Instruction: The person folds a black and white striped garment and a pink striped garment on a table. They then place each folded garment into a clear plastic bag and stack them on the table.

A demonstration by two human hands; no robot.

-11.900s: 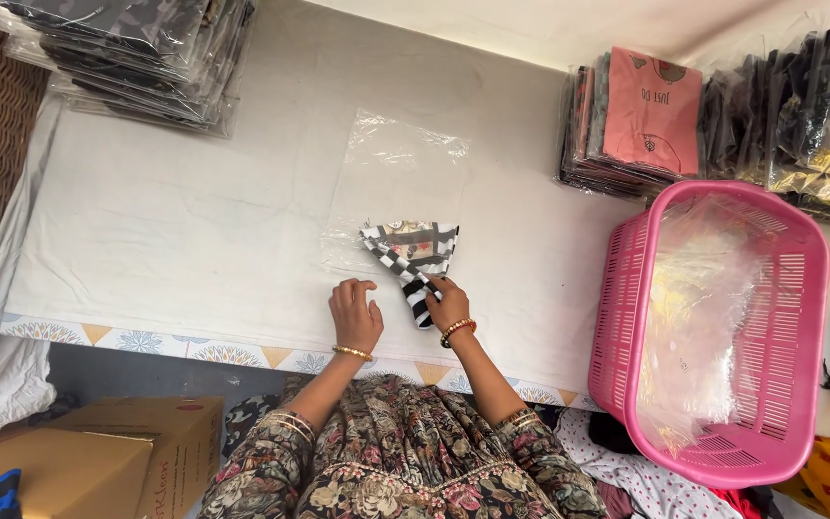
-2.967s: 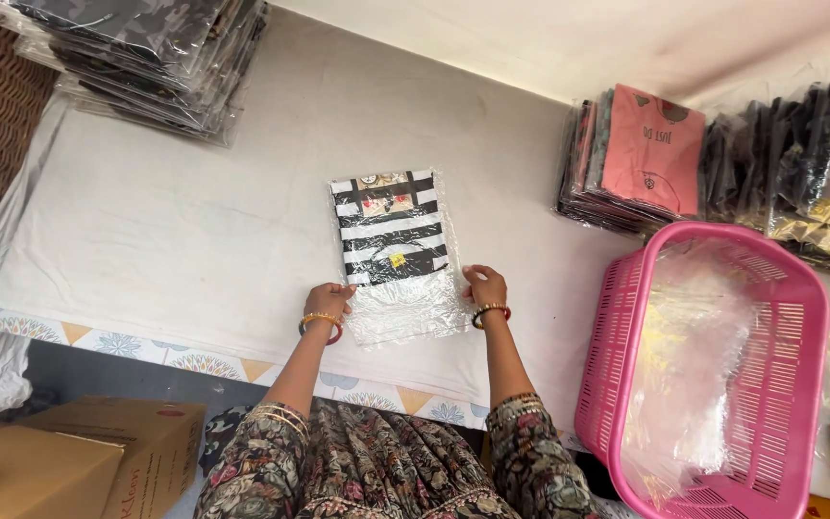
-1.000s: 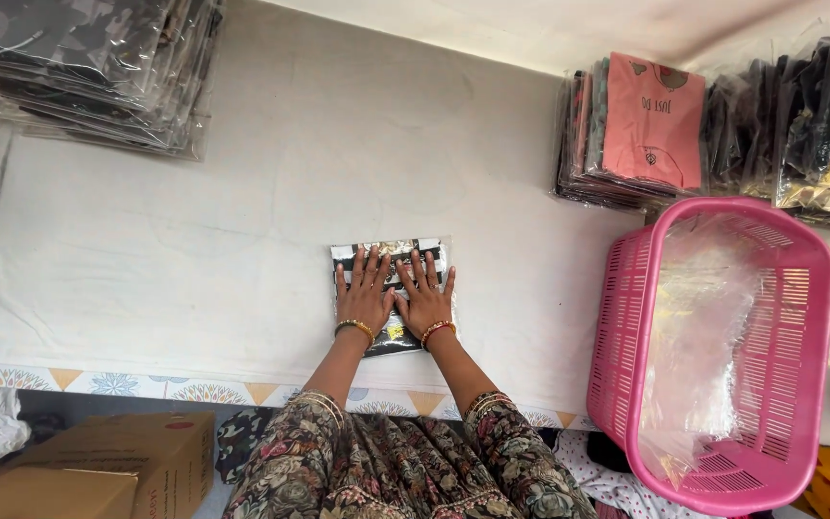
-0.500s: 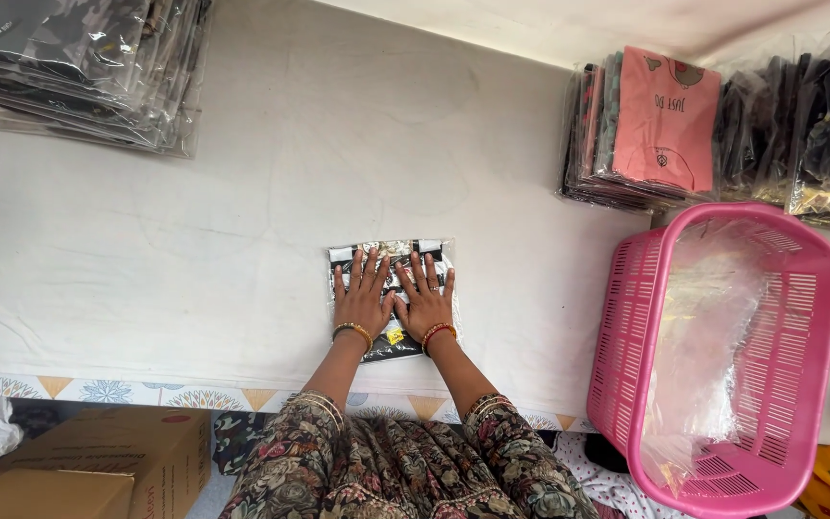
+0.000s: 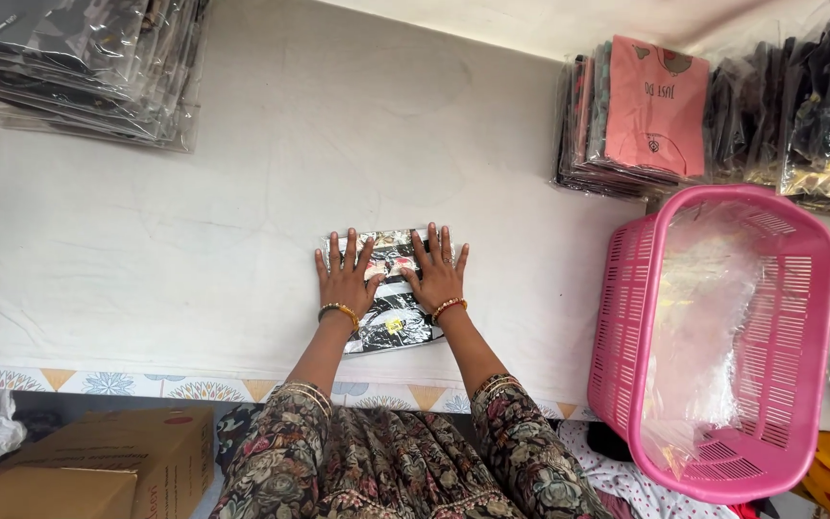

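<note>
A folded black-and-white striped garment in a clear plastic bag (image 5: 394,317) lies on the white-covered table (image 5: 194,240) near its front edge. My left hand (image 5: 345,277) lies flat on the left half of the packet, fingers spread. My right hand (image 5: 437,272) lies flat on the right half, fingers spread too. Both palms press down on the bag. A small yellow tag shows through the plastic between my wrists.
A pink plastic basket (image 5: 799,288) lined with clear plastic stands at the right. Stacks of bagged garments (image 5: 79,67) sit at the back left, and more bagged clothes (image 5: 655,106) at the back right. A cardboard box (image 5: 98,471) is on the floor, lower left.
Three seconds ago the packet lay long and flat, held at its near end. It now lies folded short, with both hands flat on top. In the last second the hands hardly moved.
</note>
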